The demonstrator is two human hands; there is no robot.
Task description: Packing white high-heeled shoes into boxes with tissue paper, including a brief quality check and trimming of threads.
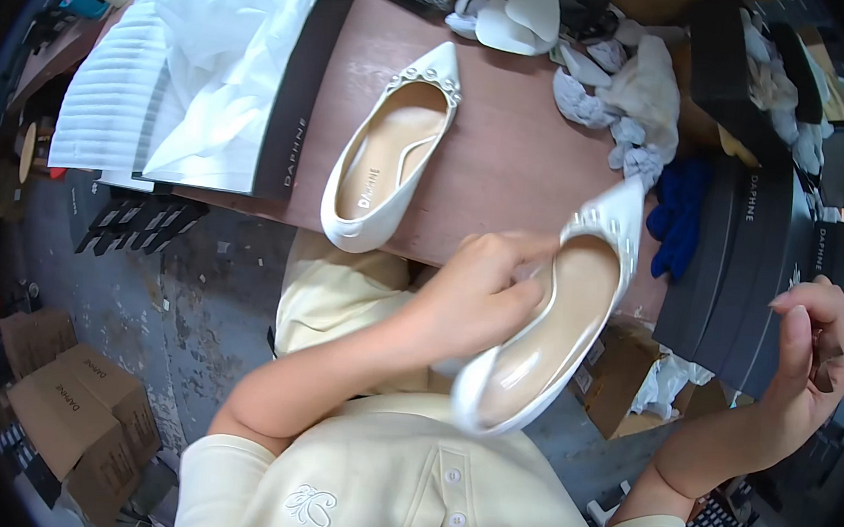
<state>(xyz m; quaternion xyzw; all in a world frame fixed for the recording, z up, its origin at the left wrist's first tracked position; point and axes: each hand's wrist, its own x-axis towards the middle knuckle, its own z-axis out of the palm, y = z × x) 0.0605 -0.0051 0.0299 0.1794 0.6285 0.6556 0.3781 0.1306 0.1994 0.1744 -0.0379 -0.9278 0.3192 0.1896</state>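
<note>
Pink tabletop (525, 122) | white shoe (392, 150) laid by front edge | second shoe (557, 321) gripped one-sidedly by left hand (490, 290) above that edge; could be dropped if grip slips | right hand (791, 386) raised, curled; contents cannot be told

The pale cream short-sleeved fabric shirt (366, 449) carries round whitish buttons (457, 520) and a white looped embroidered emblem (309, 506), above pale yellow fabric trousers (332, 321).
</note>
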